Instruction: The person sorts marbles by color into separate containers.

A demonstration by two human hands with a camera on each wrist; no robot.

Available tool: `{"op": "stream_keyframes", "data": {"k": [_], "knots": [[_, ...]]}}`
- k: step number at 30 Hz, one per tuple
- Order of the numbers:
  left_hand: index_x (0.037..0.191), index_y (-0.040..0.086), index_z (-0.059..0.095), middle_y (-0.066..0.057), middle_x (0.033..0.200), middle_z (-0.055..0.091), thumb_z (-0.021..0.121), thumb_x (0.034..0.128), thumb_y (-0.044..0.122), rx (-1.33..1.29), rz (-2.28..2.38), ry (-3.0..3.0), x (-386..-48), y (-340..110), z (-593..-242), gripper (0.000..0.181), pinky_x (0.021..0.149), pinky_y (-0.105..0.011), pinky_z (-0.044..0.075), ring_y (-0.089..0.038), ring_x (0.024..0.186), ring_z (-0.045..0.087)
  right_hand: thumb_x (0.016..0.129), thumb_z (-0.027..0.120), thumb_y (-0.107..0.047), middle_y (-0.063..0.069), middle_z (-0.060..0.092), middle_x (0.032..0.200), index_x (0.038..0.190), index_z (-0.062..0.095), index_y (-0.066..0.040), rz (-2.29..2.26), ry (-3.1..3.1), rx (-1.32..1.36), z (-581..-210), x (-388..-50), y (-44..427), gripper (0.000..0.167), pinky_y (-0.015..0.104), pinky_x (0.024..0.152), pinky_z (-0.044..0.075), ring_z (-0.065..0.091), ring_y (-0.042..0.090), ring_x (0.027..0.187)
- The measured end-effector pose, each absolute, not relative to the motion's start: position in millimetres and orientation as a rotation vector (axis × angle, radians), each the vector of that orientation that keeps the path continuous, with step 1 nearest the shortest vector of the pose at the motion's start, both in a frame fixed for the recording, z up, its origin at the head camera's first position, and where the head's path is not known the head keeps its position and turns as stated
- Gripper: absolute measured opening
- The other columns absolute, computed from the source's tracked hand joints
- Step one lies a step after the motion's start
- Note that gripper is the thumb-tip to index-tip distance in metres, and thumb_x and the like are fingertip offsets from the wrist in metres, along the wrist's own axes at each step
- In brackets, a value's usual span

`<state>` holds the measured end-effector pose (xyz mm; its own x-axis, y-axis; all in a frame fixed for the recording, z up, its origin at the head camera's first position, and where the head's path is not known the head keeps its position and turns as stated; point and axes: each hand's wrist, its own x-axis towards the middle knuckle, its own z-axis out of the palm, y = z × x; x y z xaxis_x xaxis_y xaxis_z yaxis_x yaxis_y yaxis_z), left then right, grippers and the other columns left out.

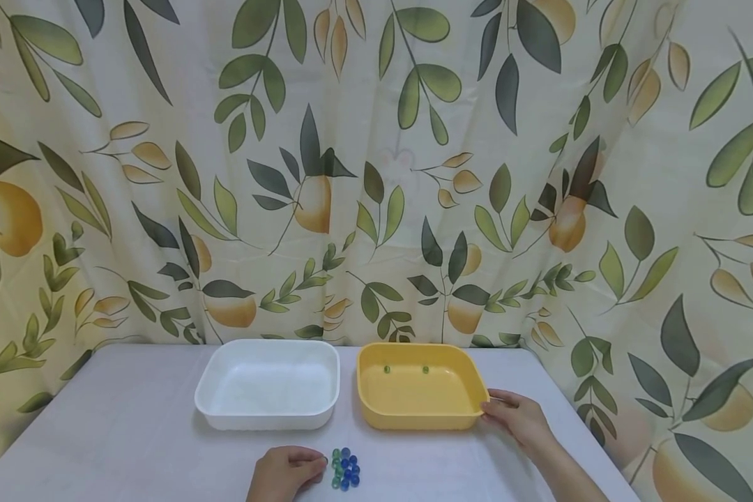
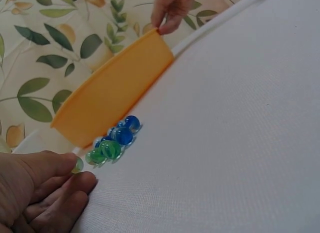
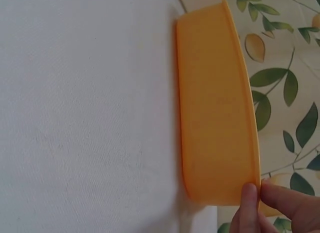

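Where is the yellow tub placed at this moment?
In the head view, the yellow tub stands on the table, right of the white tub and beyond the blue and green marbles; the right hand pinches its right rim.

A pale curtain [image 1: 370, 167] hangs in folds behind the white tabletop [image 1: 132, 390] I'm facing (green leaves [image 1: 439, 84], orange fruit [image 1: 14, 218] printed all over), and the light is soft.

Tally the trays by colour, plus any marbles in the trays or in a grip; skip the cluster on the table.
White tray: 1
Yellow tray: 1
Green marbles in the yellow tray: 2
Green marble in the left grip: 1
Total: 5
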<state>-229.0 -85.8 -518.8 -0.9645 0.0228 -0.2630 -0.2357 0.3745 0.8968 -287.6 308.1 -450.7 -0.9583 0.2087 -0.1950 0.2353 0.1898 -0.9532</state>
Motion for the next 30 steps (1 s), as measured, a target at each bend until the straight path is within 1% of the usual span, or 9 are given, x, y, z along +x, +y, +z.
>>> {"op": "stream_keyframes", "data": {"k": [7,10,14,19,25,30], "knots": [[0.098,0.006,0.075,0.001,0.078,0.074,0.077,0.0837,0.03,-0.206,1.648,2.384,-228,-86,-515,0.028,0.07,-0.03,0.059,-0.012,0.074,0.07,0.087,0.069,0.004,0.001,0.068,0.088,0.134,0.044,0.02,-1.968,2.458,0.444,-452,-283,302,0.056,0.028,0.073,0.061,0.069,0.009,0.072],[0.099,0.006,0.075,0.003,0.078,0.073,0.077,0.084,0.03,-0.238,1.654,2.358,-228,-85,-514,0.028,0.07,-0.029,0.059,-0.01,0.074,0.069,0.087,0.066,0.007,0.002,0.069,0.087,0.133,0.044,0.021,-2.027,2.447,0.435,-454,-283,300,0.053,0.026,0.07,0.061,0.069,0.009,0.069],[0.101,0.005,0.074,0.003,0.079,0.073,0.076,0.0855,0.028,-0.251,1.683,2.315,-229,-86,-513,0.028,0.071,-0.029,0.059,-0.011,0.074,0.069,0.087,0.065,0.008,0.006,0.07,0.086,0.132,0.043,0.023,-2.079,2.429,0.431,-457,-283,299,0.052,0.024,0.068,0.06,0.069,0.009,0.068],[0.104,0.002,0.073,0.0,0.082,0.074,0.074,0.0878,0.026,-0.234,1.731,2.243,-230,-87,-511,0.029,0.072,-0.03,0.06,-0.012,0.076,0.07,0.088,0.067,0.004,0.005,0.069,0.085,0.132,0.044,0.022,-2.054,2.443,0.46,-458,-283,299,0.052,0.024,0.068,0.06,0.068,0.009,0.069],[0.105,0.002,0.073,0.0,0.083,0.074,0.073,0.0883,0.025,-0.187,1.768,2.2,-233,-81,-507,0.028,0.071,-0.028,0.06,-0.01,0.076,0.07,0.091,0.065,0.001,0.004,0.07,0.087,0.131,0.047,0.02,-1.993,2.487,0.503,-460,-283,298,0.048,0.024,0.068,0.06,0.069,0.009,0.072],[0.103,0.003,0.073,-0.001,0.087,0.074,0.074,0.0876,0.025,-0.186,1.822,2.188,-238,-71,-493,0.026,0.074,-0.028,0.06,-0.011,0.078,0.07,0.093,0.063,-0.002,0.003,0.07,0.086,0.131,0.048,0.018,-1.964,2.519,0.527,-461,-282,297,0.046,0.023,0.067,0.06,0.069,0.008,0.07]]}}
